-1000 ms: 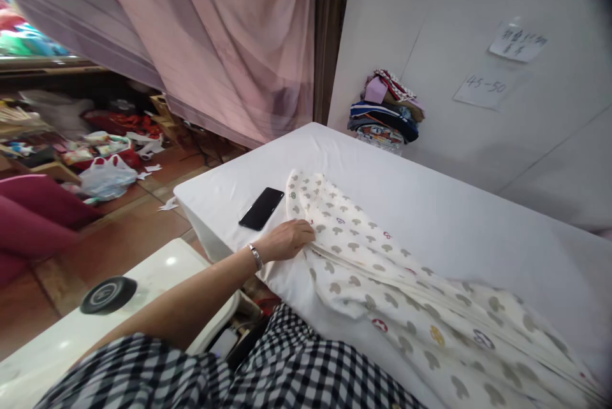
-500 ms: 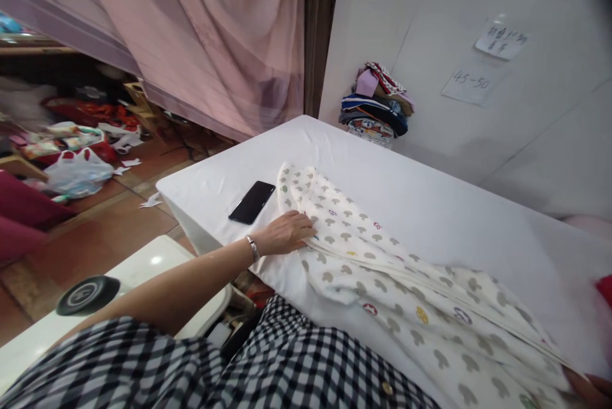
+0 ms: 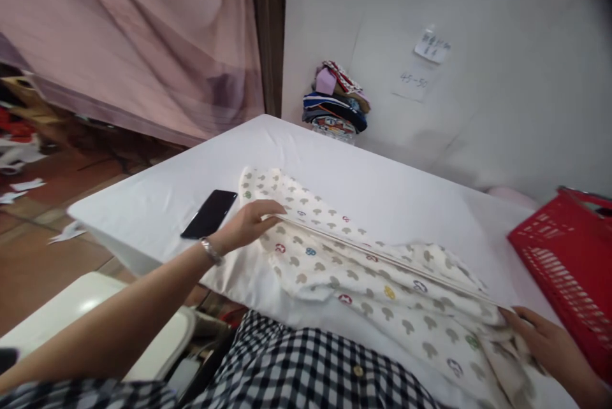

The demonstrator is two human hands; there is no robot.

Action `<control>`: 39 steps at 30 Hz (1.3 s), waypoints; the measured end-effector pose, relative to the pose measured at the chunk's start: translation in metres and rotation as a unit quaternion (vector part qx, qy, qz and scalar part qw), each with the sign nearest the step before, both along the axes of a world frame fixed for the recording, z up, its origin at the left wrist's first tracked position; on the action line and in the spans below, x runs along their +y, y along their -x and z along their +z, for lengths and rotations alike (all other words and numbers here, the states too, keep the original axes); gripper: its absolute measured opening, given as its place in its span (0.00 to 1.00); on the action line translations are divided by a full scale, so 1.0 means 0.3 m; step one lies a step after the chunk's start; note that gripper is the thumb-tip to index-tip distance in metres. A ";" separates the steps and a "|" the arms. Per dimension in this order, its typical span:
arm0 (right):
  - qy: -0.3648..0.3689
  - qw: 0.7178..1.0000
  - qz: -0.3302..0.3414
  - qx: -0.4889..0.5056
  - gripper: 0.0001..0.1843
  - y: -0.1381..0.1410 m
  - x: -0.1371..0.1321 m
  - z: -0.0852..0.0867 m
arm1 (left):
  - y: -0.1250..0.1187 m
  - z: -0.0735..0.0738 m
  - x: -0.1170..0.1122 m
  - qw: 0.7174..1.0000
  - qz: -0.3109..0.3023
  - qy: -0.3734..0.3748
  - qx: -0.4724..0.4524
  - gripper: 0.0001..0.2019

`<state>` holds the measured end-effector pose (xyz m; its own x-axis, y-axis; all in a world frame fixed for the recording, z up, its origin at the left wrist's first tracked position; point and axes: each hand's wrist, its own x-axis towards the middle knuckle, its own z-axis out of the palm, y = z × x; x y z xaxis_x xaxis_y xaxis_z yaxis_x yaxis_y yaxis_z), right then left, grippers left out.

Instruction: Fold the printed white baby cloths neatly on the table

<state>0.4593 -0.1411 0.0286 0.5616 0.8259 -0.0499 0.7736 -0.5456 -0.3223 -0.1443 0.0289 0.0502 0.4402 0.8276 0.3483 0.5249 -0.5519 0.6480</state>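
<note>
A white cloth [image 3: 358, 281] printed with grey mushrooms and a few small coloured motifs lies stretched and partly folded across the table. My left hand [image 3: 251, 221], with a bracelet at the wrist, pinches a long edge of it near its far left end. My right hand [image 3: 545, 339] grips the same edge at the near right end, where the fabric bunches up. Between the two hands this edge runs taut and nearly straight. Just left of my left hand a black phone [image 3: 209, 214] rests flat on the table.
The table [image 3: 167, 192] has a white cover. A pile of folded clothes [image 3: 335, 103] stands against the wall at its back edge. To the right is a red plastic basket [image 3: 568, 256]. A white stool [image 3: 90, 313] stands at the left, and a pink curtain [image 3: 167, 33] hangs behind.
The view has swung right, bringing the red basket and my right hand more fully into sight. My left hand has lifted the cloth's edge, which is now pulled straighter.
</note>
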 end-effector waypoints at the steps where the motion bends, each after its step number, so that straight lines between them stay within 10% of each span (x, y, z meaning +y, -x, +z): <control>1: -0.007 1.000 0.002 0.020 0.18 0.008 -0.002 0.019 | 0.003 0.028 0.010 0.999 0.014 0.035 -0.023 0.12; 9: -0.070 0.996 0.042 0.035 0.19 0.036 -0.022 0.153 | 0.023 0.232 0.048 0.983 0.041 0.126 -0.125 0.14; 15: -0.055 0.994 0.060 0.077 0.19 0.058 -0.033 0.149 | -0.005 0.216 0.052 0.987 0.129 0.090 -0.024 0.10; 24: -0.032 0.987 0.095 0.127 0.20 0.082 -0.003 0.147 | -0.031 0.220 0.026 0.894 0.039 0.330 -0.300 0.07; 30: -0.019 0.983 0.137 0.120 0.22 0.109 0.067 0.178 | -0.046 0.167 0.092 0.939 0.090 0.325 -0.064 0.19; 34: -0.012 0.971 0.189 0.143 0.22 0.192 0.128 0.227 | -0.103 0.113 0.139 0.935 0.218 0.122 0.254 0.16; 39: -0.002 0.963 0.231 0.136 0.21 0.259 0.174 0.311 | -0.252 0.085 0.149 0.923 0.117 -0.084 0.357 0.12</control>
